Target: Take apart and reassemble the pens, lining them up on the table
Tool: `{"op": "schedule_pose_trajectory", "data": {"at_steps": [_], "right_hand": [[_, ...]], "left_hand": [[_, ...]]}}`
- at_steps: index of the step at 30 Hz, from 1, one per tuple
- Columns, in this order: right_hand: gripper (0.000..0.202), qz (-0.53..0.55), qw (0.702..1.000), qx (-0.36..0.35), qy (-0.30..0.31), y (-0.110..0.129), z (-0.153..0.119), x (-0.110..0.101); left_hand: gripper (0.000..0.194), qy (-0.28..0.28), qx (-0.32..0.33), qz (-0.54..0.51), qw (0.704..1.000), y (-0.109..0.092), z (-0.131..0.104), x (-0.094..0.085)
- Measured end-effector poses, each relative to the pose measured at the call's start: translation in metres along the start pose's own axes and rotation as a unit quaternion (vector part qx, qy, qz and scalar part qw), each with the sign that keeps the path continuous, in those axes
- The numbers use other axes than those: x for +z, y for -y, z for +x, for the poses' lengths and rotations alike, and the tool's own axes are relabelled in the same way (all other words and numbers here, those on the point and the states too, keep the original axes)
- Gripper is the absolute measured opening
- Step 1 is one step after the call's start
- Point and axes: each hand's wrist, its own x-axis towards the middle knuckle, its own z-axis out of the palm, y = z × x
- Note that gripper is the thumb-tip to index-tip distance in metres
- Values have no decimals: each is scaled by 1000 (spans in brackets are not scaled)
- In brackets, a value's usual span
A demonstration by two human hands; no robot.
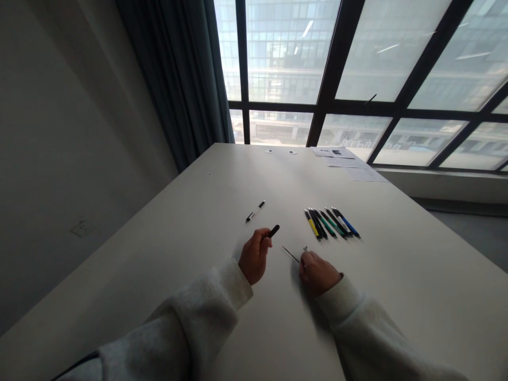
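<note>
My left hand (255,256) is closed around a black pen barrel (273,231), whose rounded end sticks out to the upper right. Just right of it, my right hand (316,272) pinches a thin dark pen refill (291,254) that points up and left toward the barrel, apart from it. A small greyish tip (305,248) shows above the right fingers; what it belongs to is hidden. Beyond my left hand lies a black and white pen (255,211). A row of several pens with black, yellow, green, white and blue barrels (331,224) lies beyond my right hand.
The white table (222,182) reaches to a large window (286,58). Papers (337,159) lie at its far right corner, and two small white pieces (292,153) sit near the far edge. A dark curtain (186,79) hangs at the left.
</note>
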Motion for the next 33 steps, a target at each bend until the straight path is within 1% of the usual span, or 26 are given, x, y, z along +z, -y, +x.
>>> {"op": "schedule_pose_trajectory", "data": {"at_steps": [2, 3, 6, 8, 10, 12, 14, 16, 18, 26, 33], "right_hand": [[10, 55, 996, -38, -64, -6, 3, 3], [8, 90, 989, -60, -104, -8, 4, 4], [4, 177, 955, -104, -215, -12, 4, 6], [2, 220, 935, -118, -254, -13, 1, 4], [2, 275, 914, -126, -269, -12, -2, 2], [4, 334, 890, -123, -286, -10, -7, -2], [6, 370, 869, -115, -308, -7, -10, -5], [8, 389, 854, -113, -327, -5, -13, -8], [9, 398, 845, -116, -337, -4, -14, -9], [12, 414, 832, -99, -356, -7, -14, -8], [12, 400, 854, -107, -315, -8, -12, -4]], "left_hand": [[32, 10, 17, 14, 1000, 0, 0, -1], [32, 16, 26, 18, 999, -1, 1, -2], [27, 24, 48, 31, 998, -3, 2, -3], [24, 41, 63, 36, 996, -4, 3, -2], [24, 82, 79, 40, 993, -5, 3, -1], [25, 128, 89, 51, 986, -7, 2, -1], [26, 167, 95, 64, 979, -9, 2, -1], [27, 191, 97, 73, 974, -11, 2, -2], [28, 202, 99, 76, 971, -12, 2, -2], [28, 204, 108, 85, 969, -9, 1, -2], [26, 202, 109, 104, 968, -10, 2, -1]]}}
